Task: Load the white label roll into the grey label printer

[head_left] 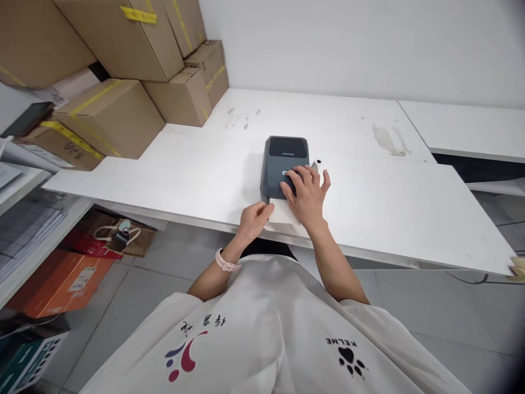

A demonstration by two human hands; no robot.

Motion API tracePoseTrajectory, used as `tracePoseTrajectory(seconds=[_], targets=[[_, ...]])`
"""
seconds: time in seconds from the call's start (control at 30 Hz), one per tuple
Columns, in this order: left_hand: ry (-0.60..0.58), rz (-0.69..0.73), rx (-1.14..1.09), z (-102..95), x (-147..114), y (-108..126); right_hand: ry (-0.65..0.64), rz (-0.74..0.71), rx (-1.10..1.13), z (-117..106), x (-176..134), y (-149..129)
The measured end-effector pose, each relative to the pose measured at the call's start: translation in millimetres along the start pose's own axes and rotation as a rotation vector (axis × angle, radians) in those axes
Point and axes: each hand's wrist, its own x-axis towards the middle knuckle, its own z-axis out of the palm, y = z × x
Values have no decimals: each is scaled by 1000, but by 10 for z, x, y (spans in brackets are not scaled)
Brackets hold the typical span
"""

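A dark grey label printer sits on the white table near its front edge. From its front side a white paper label sticks out toward me. My left hand pinches that label's left edge between thumb and fingers. Spread fingers of my right hand lie on the printer's top, close to a small light-coloured button. The right palm hangs over the label's right side and hides part of it. Just behind the right fingers stands a small white roll-like object with a dark hole, partly covered.
Cardboard boxes with yellow tape are stacked at the table's left end. A white wall rises behind the table. Below at left are a shelf, an orange box and a paper bag. A cable lies at right.
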Motion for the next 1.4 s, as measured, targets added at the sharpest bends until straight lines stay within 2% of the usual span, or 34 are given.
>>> tracePoseTrajectory(seconds=[0.1,0.17,0.37,0.5,0.63,0.73,0.8,0.87,0.93,1.03,1.13,1.27,1.33,1.4], targets=[[200,83,48,-67,76,58,9,10,7,28,17,-11],[267,110,51,-84,138,70,13,34,13,48,-15,-26],[111,85,8,-33,286,-19,72,148,135,134,-336,-30],[172,135,-25,20,309,-41,118,211,321,161,-492,7],[203,169,-95,36,314,11,113,267,478,54,-464,27],[221,222,-171,-14,429,134,109,247,565,-77,-274,102],[231,273,-168,-83,604,264,122,163,577,-145,-23,179],[277,306,-83,-163,846,404,139,60,537,-170,321,247],[320,255,98,-232,1100,514,176,-10,454,-147,711,289],[196,85,424,-278,1381,564,233,-52,321,-64,1264,324],[60,-16,597,-263,1496,497,220,-66,280,-17,1672,368],[-13,-105,564,-231,1535,398,245,-84,227,-85,1895,405],[-10,-115,545,-224,1553,384,282,-136,175,-120,1858,410],[-7,-110,552,-219,1573,386,215,-213,154,-98,1748,423]])
